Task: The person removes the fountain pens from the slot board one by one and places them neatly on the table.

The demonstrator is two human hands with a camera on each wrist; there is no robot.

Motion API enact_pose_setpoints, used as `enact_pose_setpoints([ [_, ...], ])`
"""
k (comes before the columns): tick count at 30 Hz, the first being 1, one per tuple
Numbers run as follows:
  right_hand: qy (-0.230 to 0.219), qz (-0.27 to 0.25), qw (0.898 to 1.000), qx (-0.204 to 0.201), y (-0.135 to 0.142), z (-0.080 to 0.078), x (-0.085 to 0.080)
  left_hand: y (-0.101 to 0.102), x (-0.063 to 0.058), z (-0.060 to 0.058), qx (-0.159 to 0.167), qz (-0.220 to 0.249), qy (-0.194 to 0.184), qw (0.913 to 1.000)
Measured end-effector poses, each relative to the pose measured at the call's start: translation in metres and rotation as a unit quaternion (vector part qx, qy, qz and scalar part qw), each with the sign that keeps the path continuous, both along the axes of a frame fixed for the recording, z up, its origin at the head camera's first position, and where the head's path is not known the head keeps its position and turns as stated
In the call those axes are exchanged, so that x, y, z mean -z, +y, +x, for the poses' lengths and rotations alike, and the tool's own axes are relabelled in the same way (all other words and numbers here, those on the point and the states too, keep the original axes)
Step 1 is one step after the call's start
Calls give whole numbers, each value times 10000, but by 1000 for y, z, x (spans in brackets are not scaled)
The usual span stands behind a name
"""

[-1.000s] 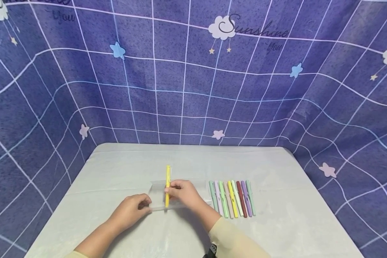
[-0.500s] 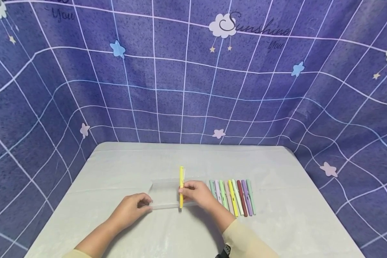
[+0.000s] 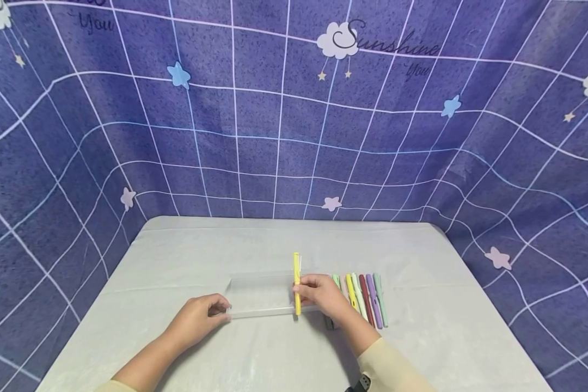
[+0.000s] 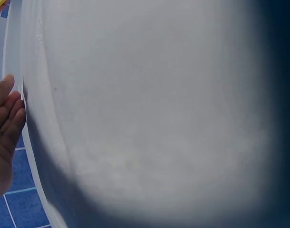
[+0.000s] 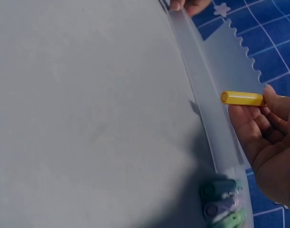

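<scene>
A yellow pen [image 3: 296,267] with a clip stands upright in the fingers of my right hand [image 3: 325,298], which pinches it near the middle. It is over the right part of a clear plastic tray [image 3: 259,312]. In the right wrist view, one end of the yellow pen [image 5: 242,98] points out past the thumb, and a scalloped edge [image 5: 253,61] shows on the tray. With thumb and fingers, my left hand [image 3: 201,318] holds the tray's left end. A row of capped pens [image 3: 365,302] in several colours lies right of the tray, partly hidden by my right hand and forearm.
The white table [image 3: 176,256] extends around the tray and pens. Blue gridded fabric [image 3: 304,163] rises behind it and at both sides. A black band [image 3: 360,383] is around my right wrist.
My right hand has moved right along the tray with the yellow pen upright, and now covers the left pens of the row. My left hand has stayed at the tray's left end.
</scene>
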State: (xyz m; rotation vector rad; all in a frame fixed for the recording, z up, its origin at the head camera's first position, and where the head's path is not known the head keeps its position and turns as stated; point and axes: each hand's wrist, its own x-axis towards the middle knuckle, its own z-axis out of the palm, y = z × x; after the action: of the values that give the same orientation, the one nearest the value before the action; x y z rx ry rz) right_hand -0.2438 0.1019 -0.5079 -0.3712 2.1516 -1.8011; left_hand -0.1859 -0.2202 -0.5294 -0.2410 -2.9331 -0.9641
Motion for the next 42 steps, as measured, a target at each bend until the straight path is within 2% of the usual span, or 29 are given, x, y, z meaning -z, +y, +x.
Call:
enact_pose_setpoints([
  [11,9,99,9997,243,36,5,-5,0,1,0,50,-30,107,9999],
  [18,78,454,9982,380,62,10,-11,0,0,1,10,-17,69,10000],
  [23,-29,521,9975,482,79,12,-14,0,-1,1,-7,-9,84,10000],
  [28,-175,678,9951,696,96,15,-12,1,-1,0,29,21,103,9999],
  [35,-254,536,9928,1039,122,17,-12,1,0,0,65,36,122,9999],
  [42,-281,676,9848,1574,148,19,-11,1,-1,-1,31,45,86,9999],
])
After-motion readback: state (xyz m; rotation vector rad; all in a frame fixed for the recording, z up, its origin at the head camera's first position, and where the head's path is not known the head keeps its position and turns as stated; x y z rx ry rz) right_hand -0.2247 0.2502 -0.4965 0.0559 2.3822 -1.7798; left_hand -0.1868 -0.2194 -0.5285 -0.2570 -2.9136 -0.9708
